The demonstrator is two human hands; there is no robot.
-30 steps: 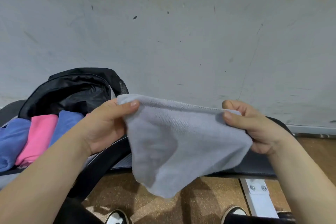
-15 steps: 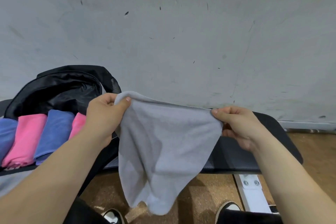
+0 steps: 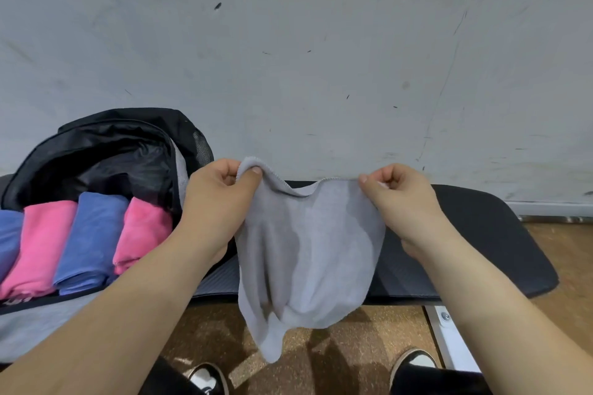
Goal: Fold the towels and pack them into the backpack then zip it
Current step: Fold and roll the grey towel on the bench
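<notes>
Already in the backpack (image 3: 112,151): alternating blue and pink towels (image 3: 93,240).

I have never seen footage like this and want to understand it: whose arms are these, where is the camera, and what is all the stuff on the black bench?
There is no machine here. A person wears one wide-angle camera on the head, looking forward and down, so the arms coming in from below are the wearer's own. The left hand and the right hand each pinch an upper corner of a grey towel, which hangs loose between them, not yet folded. Behind it is a black padded bench against a scuffed wall. On the left, an open black backpack holds a row of folded towels, pink and blue in turn. At the bottom are the floor and the wearer's shoes.
</notes>
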